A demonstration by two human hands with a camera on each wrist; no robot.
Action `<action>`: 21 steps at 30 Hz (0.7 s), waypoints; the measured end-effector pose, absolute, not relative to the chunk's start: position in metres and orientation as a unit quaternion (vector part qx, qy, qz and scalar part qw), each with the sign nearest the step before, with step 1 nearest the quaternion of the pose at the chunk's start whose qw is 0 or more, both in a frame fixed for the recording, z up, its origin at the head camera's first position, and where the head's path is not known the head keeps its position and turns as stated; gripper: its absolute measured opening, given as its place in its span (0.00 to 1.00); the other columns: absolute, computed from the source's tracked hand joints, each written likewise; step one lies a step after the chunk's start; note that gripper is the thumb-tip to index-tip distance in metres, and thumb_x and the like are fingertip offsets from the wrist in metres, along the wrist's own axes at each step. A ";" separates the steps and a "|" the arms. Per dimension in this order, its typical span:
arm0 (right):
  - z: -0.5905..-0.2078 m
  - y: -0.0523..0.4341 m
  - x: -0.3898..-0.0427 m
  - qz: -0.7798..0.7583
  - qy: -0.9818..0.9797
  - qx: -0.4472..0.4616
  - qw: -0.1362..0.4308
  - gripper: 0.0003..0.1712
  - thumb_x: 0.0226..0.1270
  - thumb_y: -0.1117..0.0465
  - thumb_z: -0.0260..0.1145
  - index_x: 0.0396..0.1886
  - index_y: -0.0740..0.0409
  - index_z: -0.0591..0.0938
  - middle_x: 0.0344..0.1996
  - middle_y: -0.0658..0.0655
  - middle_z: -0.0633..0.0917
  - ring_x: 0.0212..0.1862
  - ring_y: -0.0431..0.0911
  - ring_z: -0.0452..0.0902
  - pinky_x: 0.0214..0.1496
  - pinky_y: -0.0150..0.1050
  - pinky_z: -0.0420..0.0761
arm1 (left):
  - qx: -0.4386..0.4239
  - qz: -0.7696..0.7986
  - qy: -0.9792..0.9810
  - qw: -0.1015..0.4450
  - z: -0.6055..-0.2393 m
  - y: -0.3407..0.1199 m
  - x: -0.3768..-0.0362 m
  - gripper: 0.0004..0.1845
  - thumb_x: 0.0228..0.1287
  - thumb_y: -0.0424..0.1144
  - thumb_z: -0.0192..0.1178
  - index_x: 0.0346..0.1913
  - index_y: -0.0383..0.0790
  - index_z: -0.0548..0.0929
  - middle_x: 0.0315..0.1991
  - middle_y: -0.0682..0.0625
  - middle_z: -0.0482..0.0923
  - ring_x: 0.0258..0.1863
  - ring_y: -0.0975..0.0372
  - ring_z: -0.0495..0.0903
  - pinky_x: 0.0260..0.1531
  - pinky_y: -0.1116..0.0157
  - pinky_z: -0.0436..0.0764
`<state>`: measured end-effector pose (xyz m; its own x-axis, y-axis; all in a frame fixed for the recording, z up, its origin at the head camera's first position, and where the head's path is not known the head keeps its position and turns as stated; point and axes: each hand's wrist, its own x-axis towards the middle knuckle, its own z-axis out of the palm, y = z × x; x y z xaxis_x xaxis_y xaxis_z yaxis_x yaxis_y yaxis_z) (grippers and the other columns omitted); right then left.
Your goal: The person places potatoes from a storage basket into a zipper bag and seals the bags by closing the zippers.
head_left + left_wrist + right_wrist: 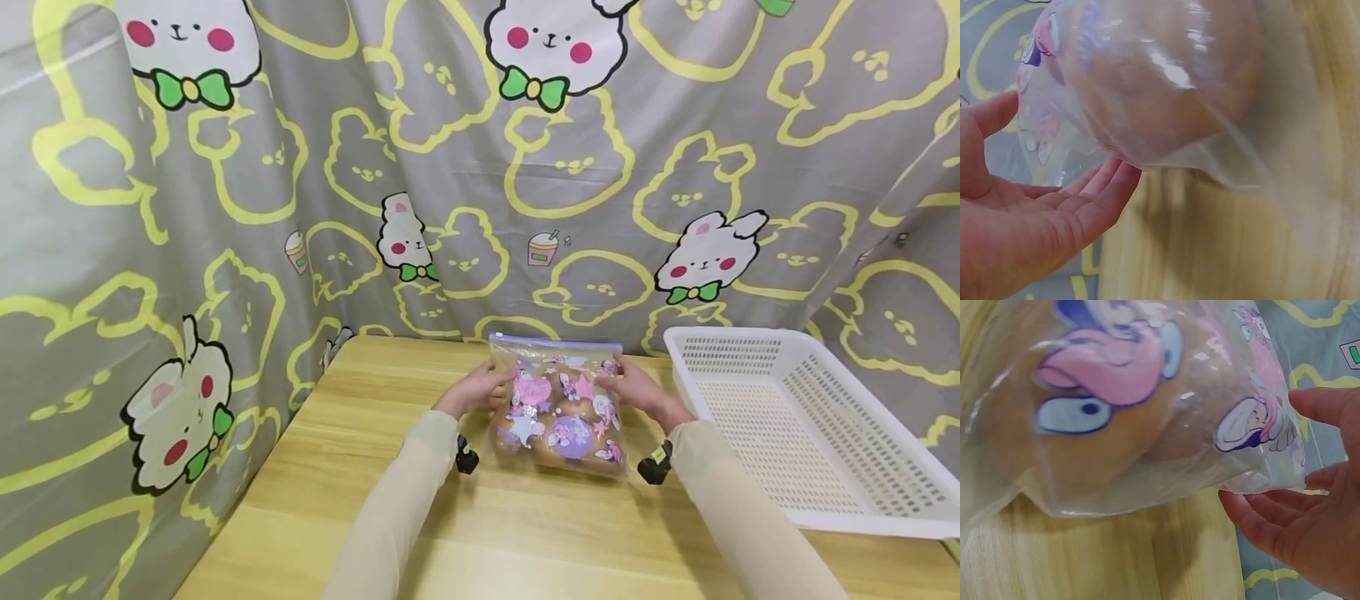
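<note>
A clear zip bag point(558, 417) printed with pink, purple and white cartoon figures sits near the back of the table, its purple zip edge facing the curtain. Several round brown things point(1166, 81) show through the plastic; their exact kind is unclear. At the bag's left side is my left hand point(477, 390), its fingers extended against the underside of the plastic and the thumb near the upper edge. My right hand point(639, 392) is on the opposite side, fingertips touching the bag's lower edge with its thumb spread apart. Parts of both hands' fingers are hidden behind the bag in the head view.
To the right stands a white perforated plastic basket point(795, 433). The wooden table point(360, 417) meets a grey curtain point(457, 175) with yellow outlines and rabbit prints behind and on the left. A black device point(467, 457) is strapped at the left wrist, another point(655, 467) at the right.
</note>
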<state>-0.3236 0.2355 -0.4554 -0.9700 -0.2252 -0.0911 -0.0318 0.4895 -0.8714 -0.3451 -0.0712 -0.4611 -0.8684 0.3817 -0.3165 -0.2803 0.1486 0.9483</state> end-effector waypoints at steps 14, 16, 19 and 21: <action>-0.436 0.224 -0.301 -0.270 0.957 -0.102 0.015 0.45 0.70 0.44 0.54 0.68 0.78 0.54 0.62 0.83 0.59 0.62 0.74 0.56 0.63 0.64 0.59 | 0.068 0.539 0.819 0.185 -0.455 -0.088 -0.329 0.36 0.71 0.48 0.49 0.71 0.28 0.52 0.62 0.28 0.63 0.59 0.40 0.68 0.57 0.47 0.71; -0.432 0.220 -0.291 -0.226 0.969 -0.102 -0.005 0.46 0.69 0.41 0.54 0.68 0.76 0.57 0.61 0.83 0.60 0.61 0.75 0.56 0.62 0.66 0.60 | 0.077 0.499 0.848 0.162 -0.449 -0.094 -0.322 0.36 0.71 0.51 0.49 0.71 0.30 0.53 0.64 0.29 0.61 0.61 0.41 0.65 0.60 0.46 0.67; -0.427 0.213 -0.278 -0.172 0.980 -0.098 -0.033 0.48 0.66 0.36 0.53 0.68 0.71 0.60 0.63 0.81 0.58 0.62 0.77 0.52 0.61 0.69 0.57 | 0.090 0.421 0.895 0.122 -0.438 -0.099 -0.308 0.38 0.70 0.56 0.48 0.72 0.35 0.53 0.68 0.31 0.56 0.66 0.41 0.59 0.64 0.45 0.61; -0.425 0.210 -0.269 -0.143 0.984 -0.095 -0.051 0.50 0.64 0.32 0.53 0.69 0.68 0.60 0.64 0.80 0.57 0.63 0.77 0.49 0.61 0.72 0.54 | 0.098 0.363 0.922 0.092 -0.430 -0.099 -0.298 0.39 0.69 0.59 0.47 0.73 0.38 0.53 0.69 0.31 0.54 0.67 0.40 0.56 0.63 0.43 0.59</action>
